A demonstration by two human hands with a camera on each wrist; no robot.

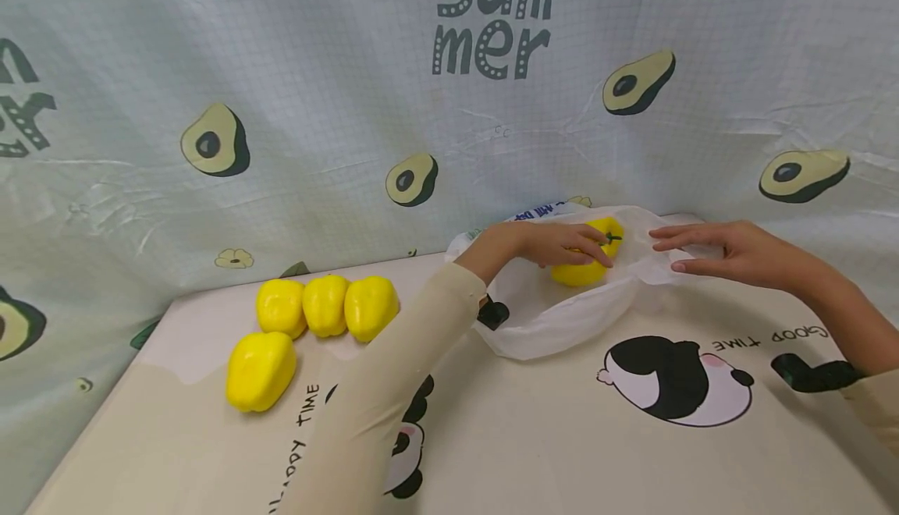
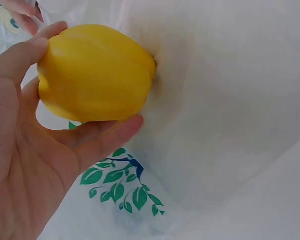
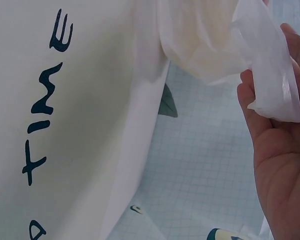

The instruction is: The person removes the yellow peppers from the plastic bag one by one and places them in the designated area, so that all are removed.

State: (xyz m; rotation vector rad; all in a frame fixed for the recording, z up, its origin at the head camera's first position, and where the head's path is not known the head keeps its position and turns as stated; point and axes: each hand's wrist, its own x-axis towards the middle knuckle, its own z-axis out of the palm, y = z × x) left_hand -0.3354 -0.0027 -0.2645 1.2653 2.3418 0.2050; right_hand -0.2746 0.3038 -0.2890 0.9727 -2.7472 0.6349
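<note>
My left hand [image 1: 565, 246] grips a yellow bell pepper [image 2: 97, 75] over the white plastic bag [image 1: 555, 332], thumb on one side and fingers on the other. Its green stem points right in the head view. The bag lies spread at the back of the table, with green leaf print [image 2: 120, 187] on its film. At the bag's right side, my right hand [image 1: 737, 253] has its fingers extended and the thumb apart. A loose strip of the bag [image 3: 275, 65] drapes across those fingers in the right wrist view, hiding part of them.
To the left, three yellow bell peppers stand in a row, the middle pepper [image 1: 326, 306] among them, and another pepper [image 1: 261, 371] sits in front. A panda-print cloth [image 1: 548, 429] covers the table. Behind it hangs an avocado-print curtain [image 1: 316, 125].
</note>
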